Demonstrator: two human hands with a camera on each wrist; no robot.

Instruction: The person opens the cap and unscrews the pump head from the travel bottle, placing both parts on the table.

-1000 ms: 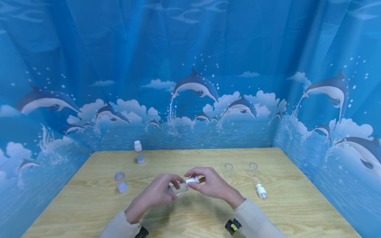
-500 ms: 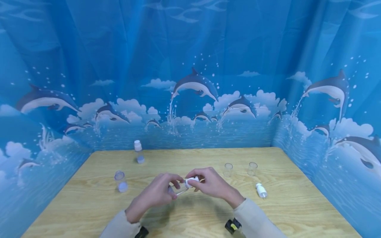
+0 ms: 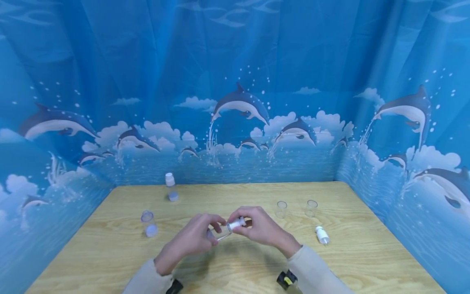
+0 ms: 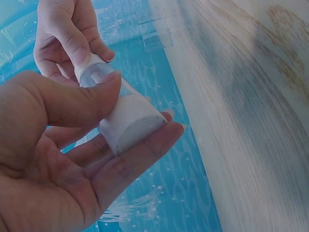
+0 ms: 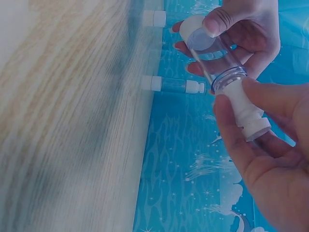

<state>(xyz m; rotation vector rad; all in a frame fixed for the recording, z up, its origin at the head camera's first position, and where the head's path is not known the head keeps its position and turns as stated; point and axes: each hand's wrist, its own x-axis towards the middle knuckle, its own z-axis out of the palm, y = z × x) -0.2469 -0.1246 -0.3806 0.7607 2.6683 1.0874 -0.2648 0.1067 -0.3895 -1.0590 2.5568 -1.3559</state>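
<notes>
Over the table (image 3: 235, 279), well inside its side edges (image 3: 393, 241), my left hand (image 3: 196, 234) grips a clear bottle (image 5: 218, 62) while my right hand (image 3: 258, 225) pinches its white top (image 5: 237, 100); beyond, a cup (image 3: 281, 210) stands short of the far edge (image 3: 231, 185).

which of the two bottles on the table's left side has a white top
The farther bottle, near the table's back edge: a white top is on it; the nearer bottle has an open rim.

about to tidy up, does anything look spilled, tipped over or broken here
Only the white pump top on the right of the table seems odd: it apparently lies on its side, while the two clear cups nearby stand upright. No spill or damage shows.
</notes>
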